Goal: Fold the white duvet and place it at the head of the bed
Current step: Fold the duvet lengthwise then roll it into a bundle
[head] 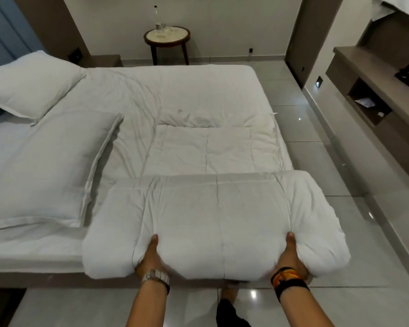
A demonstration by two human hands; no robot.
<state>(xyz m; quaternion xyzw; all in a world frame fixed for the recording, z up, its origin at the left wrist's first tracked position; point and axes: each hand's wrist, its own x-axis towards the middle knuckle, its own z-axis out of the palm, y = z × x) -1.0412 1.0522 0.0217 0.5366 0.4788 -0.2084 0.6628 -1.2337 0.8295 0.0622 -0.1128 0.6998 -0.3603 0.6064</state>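
Note:
The white duvet (213, 215) is a thick quilted bundle, doubled over at the near edge of the bed (45, 251), with a flat layer of it still spread behind on the mattress. My left hand (150, 256) grips the bundle's front edge left of centre, thumb on top and fingers underneath. My right hand (289, 253) grips the same edge further right, in the same way. The bundle's right end hangs past the bed's corner. Two white pillows (40, 166) lie at the head of the bed, on the left.
A round side table (167, 38) with a bottle and glasses stands against the far wall. A brown shelf unit (373, 90) runs along the right wall. Glossy tiled floor (340, 173) lies between it and the bed. My foot shows below the duvet.

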